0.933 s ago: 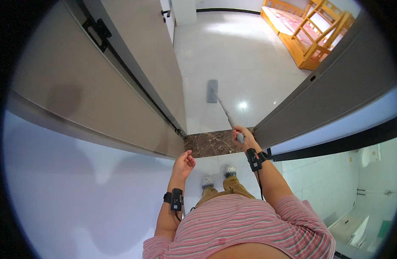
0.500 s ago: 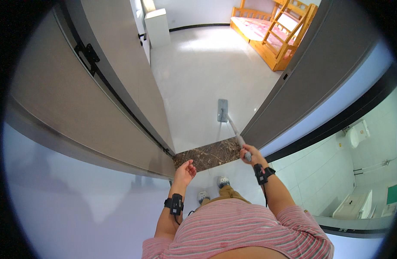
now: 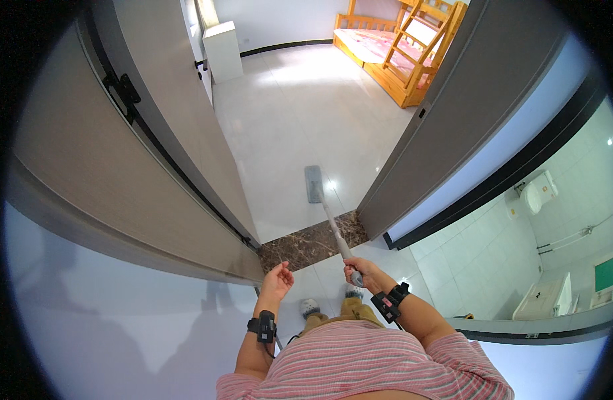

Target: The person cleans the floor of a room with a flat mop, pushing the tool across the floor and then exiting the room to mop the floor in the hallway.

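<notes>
One hand, the right hand [image 3: 357, 270], is clenching the mop [image 3: 328, 217] pole, reaching its head past the sill [image 3: 306, 245]; left hand [image 3: 278, 281] is hanging loosely curled, seemingly empty.

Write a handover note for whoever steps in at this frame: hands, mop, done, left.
Right hand: closed on the mop handle.
Left hand: free, half curled, holding nothing.
Mop head: flat on the pale floor just past the dark marble threshold, between the open door and the frame.
Done: cannot tell what is mopped.
Left: probably the room floor toward the bunk bed.
</notes>
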The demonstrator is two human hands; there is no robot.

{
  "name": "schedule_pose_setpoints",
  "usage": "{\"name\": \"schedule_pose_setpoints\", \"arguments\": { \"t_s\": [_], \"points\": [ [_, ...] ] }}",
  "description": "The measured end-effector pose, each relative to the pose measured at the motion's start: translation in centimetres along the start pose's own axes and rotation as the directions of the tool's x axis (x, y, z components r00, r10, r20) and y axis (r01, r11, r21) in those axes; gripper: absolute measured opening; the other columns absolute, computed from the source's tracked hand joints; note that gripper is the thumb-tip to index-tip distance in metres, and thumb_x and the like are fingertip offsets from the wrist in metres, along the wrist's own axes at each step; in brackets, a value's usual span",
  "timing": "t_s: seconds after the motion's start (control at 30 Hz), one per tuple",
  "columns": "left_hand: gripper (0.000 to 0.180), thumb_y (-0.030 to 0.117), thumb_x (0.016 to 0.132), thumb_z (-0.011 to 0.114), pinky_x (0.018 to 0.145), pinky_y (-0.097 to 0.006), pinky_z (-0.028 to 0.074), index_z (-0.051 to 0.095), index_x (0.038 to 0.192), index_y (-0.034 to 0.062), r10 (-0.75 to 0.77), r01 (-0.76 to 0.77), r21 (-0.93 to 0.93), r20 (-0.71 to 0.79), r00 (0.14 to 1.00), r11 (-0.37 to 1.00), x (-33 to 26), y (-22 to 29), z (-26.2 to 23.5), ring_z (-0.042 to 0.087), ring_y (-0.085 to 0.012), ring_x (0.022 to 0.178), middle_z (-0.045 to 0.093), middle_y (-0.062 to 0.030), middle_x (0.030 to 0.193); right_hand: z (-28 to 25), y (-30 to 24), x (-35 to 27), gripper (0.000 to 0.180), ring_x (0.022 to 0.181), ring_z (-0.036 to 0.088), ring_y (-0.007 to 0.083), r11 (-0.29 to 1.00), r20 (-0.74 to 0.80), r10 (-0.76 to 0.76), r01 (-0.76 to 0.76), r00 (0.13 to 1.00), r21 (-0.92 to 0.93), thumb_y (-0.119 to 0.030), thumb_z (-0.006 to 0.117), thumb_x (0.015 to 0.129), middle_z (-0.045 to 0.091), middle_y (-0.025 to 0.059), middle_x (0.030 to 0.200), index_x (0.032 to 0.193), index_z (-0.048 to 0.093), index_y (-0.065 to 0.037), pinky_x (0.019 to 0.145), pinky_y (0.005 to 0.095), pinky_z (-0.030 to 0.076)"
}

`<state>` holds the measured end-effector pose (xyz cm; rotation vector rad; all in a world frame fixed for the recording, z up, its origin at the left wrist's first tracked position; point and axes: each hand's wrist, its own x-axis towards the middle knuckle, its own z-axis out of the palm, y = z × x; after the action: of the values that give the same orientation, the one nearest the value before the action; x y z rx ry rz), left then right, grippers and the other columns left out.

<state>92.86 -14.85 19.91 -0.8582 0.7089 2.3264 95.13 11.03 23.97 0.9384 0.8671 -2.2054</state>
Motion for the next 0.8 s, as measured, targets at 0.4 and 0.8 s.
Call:
{"name": "schedule_pose_setpoints", "arguments": {
  "t_s": [0.4, 0.8],
  "points": [
    [0.015, 0.017, 0.078, 0.046, 0.055, -0.028, 0.041, 0.052, 0.084, 0.0052, 0.118, -0.119, -0.021, -0.031, 0.992, 0.993, -0.1, -0.1, 0.9, 0.047, -0.0133, 0.059, 0.048, -0.0004, 0.061, 1.7, 1.2, -1.6, 0.015, 0.039, 0.039, 0.0063, 0.97, 0.043, 0.17, -0.159, 0.985, -0.185, -0.01, 0.046, 0.076, 0.044, 0.0014, 0.051, 0.064, 0.037, -0.008, 0.035, 0.0182, 0.034],
    [0.012, 0.015, 0.078, 0.045, 0.057, -0.027, 0.04, 0.051, 0.084, 0.006, 0.123, -0.124, -0.008, -0.118, 0.985, 0.992, -4.6, -10.8, 3.9, 0.045, -0.013, 0.058, 0.047, 0.0002, 0.06, -10.6, 0.8, -9.2, 0.008, 0.04, 0.04, 0.0082, 0.973, 0.116, 0.191, -0.173, 0.975, -0.15, -0.008, 0.046, 0.074, 0.045, 0.0032, 0.057, 0.079, 0.04, -0.01, 0.038, 0.0209, 0.035]
  ]
}}
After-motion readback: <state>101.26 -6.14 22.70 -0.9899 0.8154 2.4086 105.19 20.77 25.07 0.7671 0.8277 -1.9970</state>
